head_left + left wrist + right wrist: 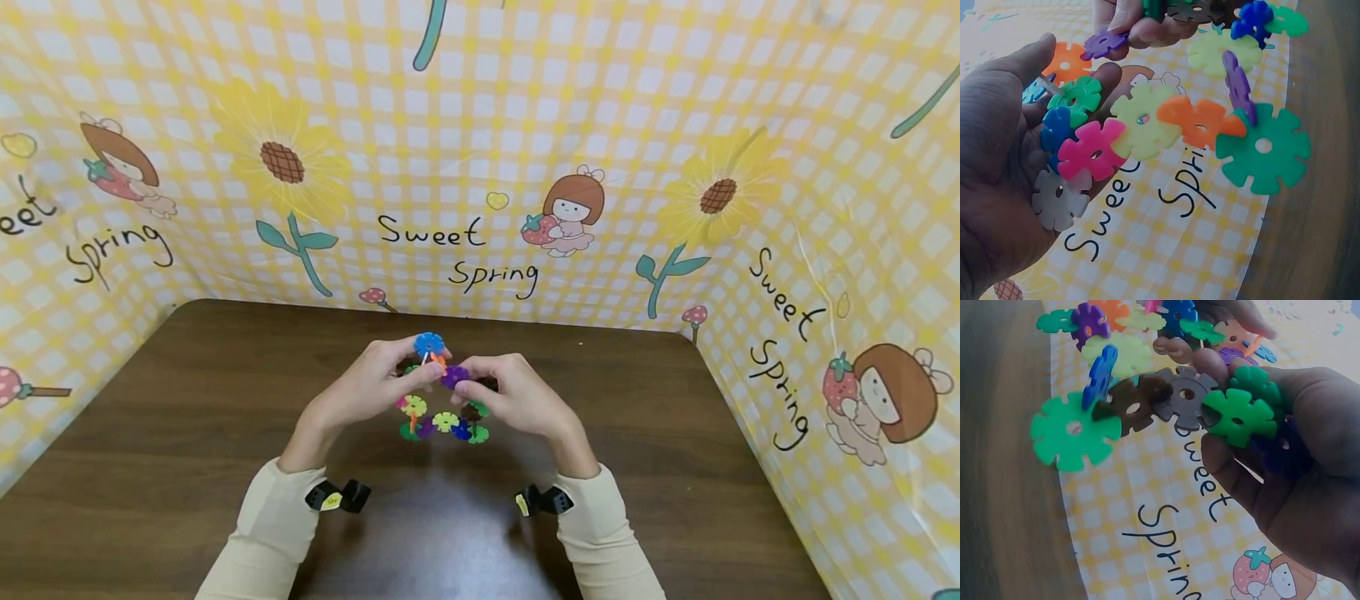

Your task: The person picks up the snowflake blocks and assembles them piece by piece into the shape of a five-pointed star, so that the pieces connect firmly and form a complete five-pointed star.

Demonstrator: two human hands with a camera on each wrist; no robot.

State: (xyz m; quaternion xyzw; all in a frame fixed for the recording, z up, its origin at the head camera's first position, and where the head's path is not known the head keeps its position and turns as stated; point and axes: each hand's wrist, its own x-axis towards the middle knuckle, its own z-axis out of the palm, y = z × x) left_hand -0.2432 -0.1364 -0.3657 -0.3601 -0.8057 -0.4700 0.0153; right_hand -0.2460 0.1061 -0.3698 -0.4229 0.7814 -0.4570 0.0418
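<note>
Both hands hold one linked chain of colourful notched plastic snowflake discs in front of the person. My left hand [363, 382] grips its left upper part, where a blue disc [429, 343] stands above the fingers beside an orange disc [1067, 61]. Between the thumb and fingers of my right hand [519, 393] is a purple disc [454, 377], right beside the orange one. Lower down, the chain loops toward the person through a yellow disc [445, 422]. In the right wrist view, brown [1129, 407] and green discs [1241, 417] run along the right hand's fingers; the palm hides some pieces.
A dark wood-grain table [637, 500] lies under the hands. Yellow checked cloth [465, 125] with printed flowers and girls rises behind it and along both sides. Each wrist carries a small black camera, such as the left camera [339, 497].
</note>
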